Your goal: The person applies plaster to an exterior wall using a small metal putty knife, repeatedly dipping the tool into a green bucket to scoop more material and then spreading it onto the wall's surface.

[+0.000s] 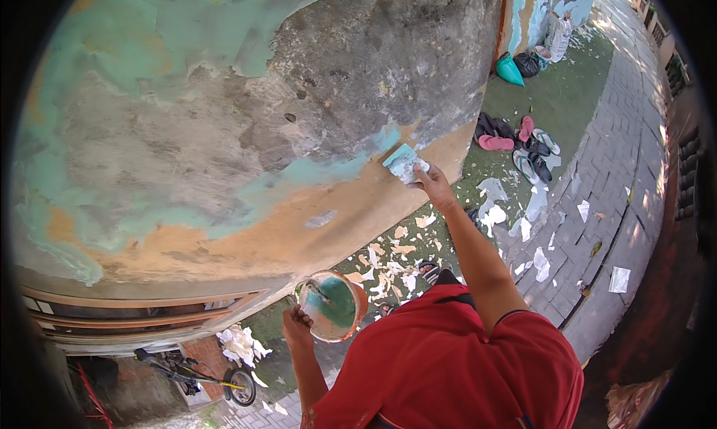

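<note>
Rough, patchy wall [224, 134]; right hand [433, 184] grips a flat, paint-smeared scraper [405, 163].

Near the wall [187, 115], a smeared teal spreader [404, 164] slants and an orange bucket [362, 298] holds green paste [334, 307].

Wall [172, 123]: soft, even daylight from where I stand, mostly in open shade.
Paved lane [620, 130]: sunlit, nearly washed out at upper right, sun-dappled along its outer edge.
Lower right corner: deep shade, detail lost.
Barred frame [134, 303]: bars bowed by the fisheye, lower left.
Rim: black, softer than mid-frame.
</note>
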A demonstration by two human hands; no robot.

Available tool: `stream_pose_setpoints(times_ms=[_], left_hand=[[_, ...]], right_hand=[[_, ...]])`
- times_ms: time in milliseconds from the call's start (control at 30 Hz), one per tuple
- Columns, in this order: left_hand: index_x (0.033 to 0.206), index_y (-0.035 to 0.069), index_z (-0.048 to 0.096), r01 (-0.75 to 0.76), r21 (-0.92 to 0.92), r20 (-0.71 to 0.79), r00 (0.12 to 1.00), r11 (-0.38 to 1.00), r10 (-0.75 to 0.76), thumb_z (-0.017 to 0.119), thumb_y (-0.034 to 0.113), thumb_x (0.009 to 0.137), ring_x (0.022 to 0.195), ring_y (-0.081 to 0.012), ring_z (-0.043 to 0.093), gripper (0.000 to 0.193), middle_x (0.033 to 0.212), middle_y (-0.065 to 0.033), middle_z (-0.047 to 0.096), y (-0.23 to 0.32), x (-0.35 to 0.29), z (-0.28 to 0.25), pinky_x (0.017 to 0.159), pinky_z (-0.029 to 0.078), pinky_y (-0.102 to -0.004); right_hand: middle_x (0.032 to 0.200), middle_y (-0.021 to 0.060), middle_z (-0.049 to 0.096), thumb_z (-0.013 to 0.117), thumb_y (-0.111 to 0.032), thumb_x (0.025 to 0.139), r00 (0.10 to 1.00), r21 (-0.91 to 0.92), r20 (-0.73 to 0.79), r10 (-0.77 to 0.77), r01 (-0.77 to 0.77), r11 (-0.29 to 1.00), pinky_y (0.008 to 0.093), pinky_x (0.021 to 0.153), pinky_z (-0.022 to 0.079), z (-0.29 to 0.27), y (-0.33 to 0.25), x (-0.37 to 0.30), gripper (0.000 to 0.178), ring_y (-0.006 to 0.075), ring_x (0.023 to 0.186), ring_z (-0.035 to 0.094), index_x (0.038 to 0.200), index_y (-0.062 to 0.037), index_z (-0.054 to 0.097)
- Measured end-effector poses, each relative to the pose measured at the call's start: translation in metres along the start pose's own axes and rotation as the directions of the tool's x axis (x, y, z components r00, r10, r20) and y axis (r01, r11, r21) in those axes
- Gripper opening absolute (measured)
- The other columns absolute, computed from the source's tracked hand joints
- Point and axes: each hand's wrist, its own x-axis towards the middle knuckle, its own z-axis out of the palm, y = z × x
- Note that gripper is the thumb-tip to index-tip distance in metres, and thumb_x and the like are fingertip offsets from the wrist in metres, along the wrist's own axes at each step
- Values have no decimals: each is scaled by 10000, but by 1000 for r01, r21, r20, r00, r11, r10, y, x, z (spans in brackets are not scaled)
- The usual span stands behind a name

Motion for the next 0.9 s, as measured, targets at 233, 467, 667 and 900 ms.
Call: stream_pose_setpoints(times_ms=[233, 467, 667, 900], left_hand=[[974, 18, 582, -11, 44, 37, 999, 999, 9, 559, 389, 891, 599, -126, 482, 381, 714, -5, 500, 14, 4, 1, 524, 393, -277], [1007, 9, 552, -21, 70, 24, 1000, 997, 19, 502, 407, 908, 647, -128, 439, 414, 755, -5, 456, 17, 11, -12, 572, 386, -288], [968, 15, 585, -11, 27, 54, 999, 1000, 9, 552, 387, 892, 610, -129, 480, 381, 731, -14, 501, 18, 16, -21, 531, 394, -276], [984, 1, 587, 0, 17, 82, 997, 1000, -2, 534, 378, 905, 613, -133, 480, 389, 738, -17, 500, 26, 10, -17, 545, 403, -278]], right_hand=[[1049, 42, 636, 584, -288, 947, 999, 10, -46, -15, 15, 1000, 313, 761, 570, 35, -4, 25, 363, 140, 935, 622, 1181, -13, 550], [998, 29, 646, 547, -292, 966, 988, 188, -22, 156, -149, 971, 300, 724, 560, 18, 43, -3, 295, 124, 865, 623, 1133, -52, 589], [1019, 49, 640, 555, -282, 962, 996, 308, 8, 92, -90, 947, 300, 740, 553, 40, 31, 21, 323, 144, 911, 624, 1165, -31, 565], [990, 39, 644, 571, -252, 956, 969, 218, -148, 198, -164, 962, 311, 710, 558, 23, 67, -7, 263, 155, 851, 629, 1113, -43, 585]])
